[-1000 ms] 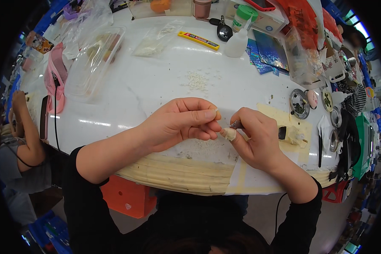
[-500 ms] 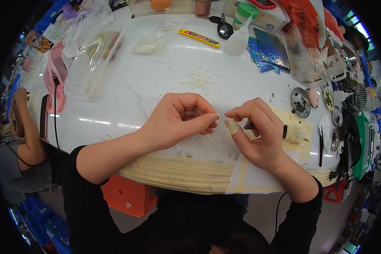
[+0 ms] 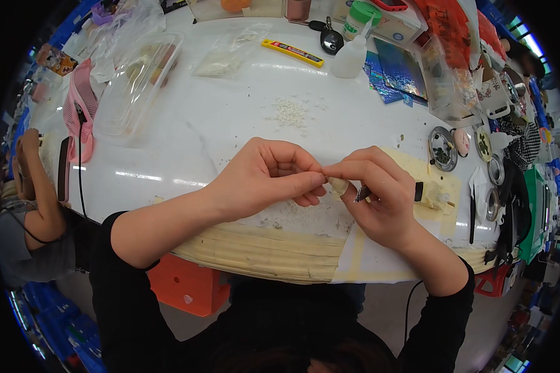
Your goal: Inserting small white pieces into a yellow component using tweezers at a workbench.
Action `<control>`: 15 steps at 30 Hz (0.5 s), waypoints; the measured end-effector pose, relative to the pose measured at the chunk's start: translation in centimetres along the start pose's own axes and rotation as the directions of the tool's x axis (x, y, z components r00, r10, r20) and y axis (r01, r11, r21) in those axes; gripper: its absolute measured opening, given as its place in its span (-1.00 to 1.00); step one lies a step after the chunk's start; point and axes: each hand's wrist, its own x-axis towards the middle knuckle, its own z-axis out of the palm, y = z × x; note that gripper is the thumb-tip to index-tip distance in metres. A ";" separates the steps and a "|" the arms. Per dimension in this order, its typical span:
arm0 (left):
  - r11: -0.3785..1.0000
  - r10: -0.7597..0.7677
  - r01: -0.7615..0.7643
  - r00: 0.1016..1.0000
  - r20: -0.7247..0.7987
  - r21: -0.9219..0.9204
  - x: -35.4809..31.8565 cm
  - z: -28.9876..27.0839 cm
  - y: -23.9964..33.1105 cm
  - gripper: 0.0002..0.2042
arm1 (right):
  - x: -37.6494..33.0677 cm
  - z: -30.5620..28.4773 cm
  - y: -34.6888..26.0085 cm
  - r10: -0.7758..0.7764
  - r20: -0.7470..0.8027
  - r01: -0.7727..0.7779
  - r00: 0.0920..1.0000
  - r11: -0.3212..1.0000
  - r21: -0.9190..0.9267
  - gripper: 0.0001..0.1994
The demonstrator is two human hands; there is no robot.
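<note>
My left hand [image 3: 264,177] is closed in a pinch above the middle of the table edge. A tiny pale piece showed at its fingertips a moment ago; now the fingers cover it. Against those fingertips rests the index finger of my right hand [image 3: 379,193], whose thumb is wrapped in pale tape. Tucked in the right hand is a slim tool with a black end [image 3: 419,191]; its front part shows under the index finger, and its kind is not clear. Below and beyond the hands lie white crumbs [image 3: 289,112] on the white table [image 3: 186,118].
A yellow cutter [image 3: 292,53], a squeeze bottle [image 3: 350,59] and keys [image 3: 331,41] lie at the back. At the left stands a clear plastic box [image 3: 115,112]; at the right, a round tin [image 3: 442,149]. Another person's arm [image 3: 43,193] is at far left.
My right hand has moved left, and its index finger now meets the left fingertips. The tool in it has turned slightly and shows more. The left hand has hardly moved.
</note>
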 end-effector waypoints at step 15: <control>0.997 -0.029 0.031 0.999 0.025 -0.077 0.0 0.0 0.1 -0.87 | 0.3 -0.3 -0.9 0.056 0.008 -0.056 0.998 0.993 0.102 -0.67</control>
